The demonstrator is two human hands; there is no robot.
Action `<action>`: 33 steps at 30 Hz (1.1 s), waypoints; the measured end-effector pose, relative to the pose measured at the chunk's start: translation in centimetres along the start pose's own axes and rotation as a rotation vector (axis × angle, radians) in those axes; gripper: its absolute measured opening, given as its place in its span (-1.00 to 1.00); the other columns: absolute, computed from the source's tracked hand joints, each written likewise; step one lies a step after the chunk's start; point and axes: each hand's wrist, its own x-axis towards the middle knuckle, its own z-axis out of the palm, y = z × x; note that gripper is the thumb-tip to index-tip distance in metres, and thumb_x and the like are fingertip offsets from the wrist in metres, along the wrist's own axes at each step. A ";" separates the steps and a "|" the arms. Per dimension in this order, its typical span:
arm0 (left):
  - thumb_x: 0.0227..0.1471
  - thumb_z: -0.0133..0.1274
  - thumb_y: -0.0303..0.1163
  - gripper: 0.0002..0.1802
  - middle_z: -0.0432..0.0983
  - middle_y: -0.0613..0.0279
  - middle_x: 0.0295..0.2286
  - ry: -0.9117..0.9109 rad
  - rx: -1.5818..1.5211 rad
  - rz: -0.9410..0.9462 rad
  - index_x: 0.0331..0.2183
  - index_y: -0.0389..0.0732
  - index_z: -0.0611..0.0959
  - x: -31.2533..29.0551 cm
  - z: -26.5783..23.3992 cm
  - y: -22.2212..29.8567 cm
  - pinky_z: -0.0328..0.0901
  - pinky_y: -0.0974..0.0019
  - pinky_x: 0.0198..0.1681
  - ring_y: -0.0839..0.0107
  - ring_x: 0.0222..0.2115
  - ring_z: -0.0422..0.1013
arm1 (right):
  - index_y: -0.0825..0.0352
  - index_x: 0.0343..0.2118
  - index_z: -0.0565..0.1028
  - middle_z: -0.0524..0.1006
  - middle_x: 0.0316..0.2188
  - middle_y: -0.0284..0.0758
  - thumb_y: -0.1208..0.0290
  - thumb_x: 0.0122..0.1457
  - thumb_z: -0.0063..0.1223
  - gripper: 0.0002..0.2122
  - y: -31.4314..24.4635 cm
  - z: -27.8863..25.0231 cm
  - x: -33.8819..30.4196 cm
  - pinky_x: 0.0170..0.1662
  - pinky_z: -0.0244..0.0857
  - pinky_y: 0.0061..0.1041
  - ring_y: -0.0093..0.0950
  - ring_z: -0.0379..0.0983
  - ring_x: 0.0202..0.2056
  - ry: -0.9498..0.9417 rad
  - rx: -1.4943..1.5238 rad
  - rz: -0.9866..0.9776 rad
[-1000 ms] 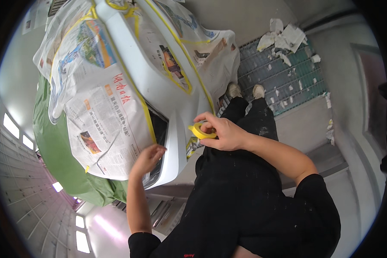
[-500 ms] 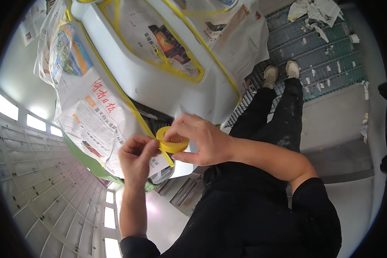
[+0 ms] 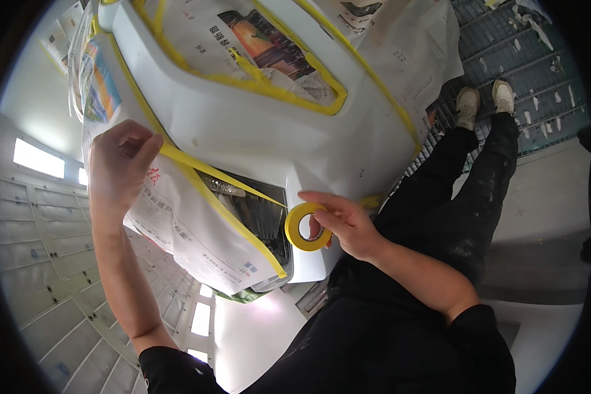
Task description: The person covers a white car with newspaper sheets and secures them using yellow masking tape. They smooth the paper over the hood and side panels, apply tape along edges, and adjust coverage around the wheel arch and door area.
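Note:
My right hand grips a roll of yellow masking tape, with a thumb at its hole. From the roll a pulled-out tape strip runs taut up and left. My left hand is closed in a pinch at the strip's far end, over the newspaper. The strip crosses above the upper edge of a dark headlight on a white car front. Printed newspaper sheet covers the panel left of the headlight, its edge bordered by yellow tape.
More newspaper masks an opening in the car front, framed with yellow tape. Another masked sheet hangs at the right. Paper scraps lie on a floor grating beyond my shoes. A panelled wall stands at the left.
My hands have moved apart, drawing a length of tape off the roll. The left went up and left with the end; the right moved right with the roll. The view has shifted.

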 end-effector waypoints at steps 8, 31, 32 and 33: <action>0.01 0.24 -0.51 -0.84 0.44 0.40 -0.65 -0.122 0.052 -0.088 -0.49 -0.36 0.60 2.1 -0.5 0.3 0.21 0.45 -0.51 0.67 -0.61 0.29 | 0.28 0.13 0.60 0.59 -0.36 -0.38 0.46 0.45 -0.04 -0.71 2.0 -0.4 1.2 -0.26 0.47 -0.61 -0.66 0.50 -0.34 -0.149 0.034 -0.069; -0.28 0.10 -0.70 -0.64 0.62 0.06 -0.32 -0.095 0.306 0.663 -0.31 -0.36 0.75 -2.2 1.6 0.8 0.43 0.12 -0.17 0.07 -0.29 0.51 | 0.33 0.16 0.57 0.68 -0.27 -0.22 0.57 0.33 0.02 -0.65 0.5 -1.3 1.7 -0.23 0.43 -0.51 -0.47 0.59 -0.36 -0.096 -0.576 -0.390; -0.28 0.10 -0.70 -0.64 0.62 0.06 -0.32 -0.103 0.299 0.656 -0.31 -0.37 0.75 -2.2 1.6 0.9 0.43 0.12 -0.17 0.07 -0.29 0.51 | 0.31 0.17 0.57 0.68 -0.28 -0.21 0.57 0.32 0.03 -0.64 0.2 -1.5 1.8 -0.25 0.43 -0.50 -0.47 0.60 -0.37 -0.097 -0.619 -0.419; -0.28 0.10 -0.70 -0.64 0.62 0.06 -0.32 -0.098 0.306 0.674 -0.30 -0.37 0.75 -2.2 1.6 0.9 0.43 0.12 -0.17 0.07 -0.29 0.51 | 0.30 0.16 0.58 0.66 -0.38 -0.22 0.58 0.29 0.05 -0.62 0.0 -1.8 1.8 -0.32 0.42 -0.48 -0.44 0.58 -0.45 -0.096 -0.641 -0.425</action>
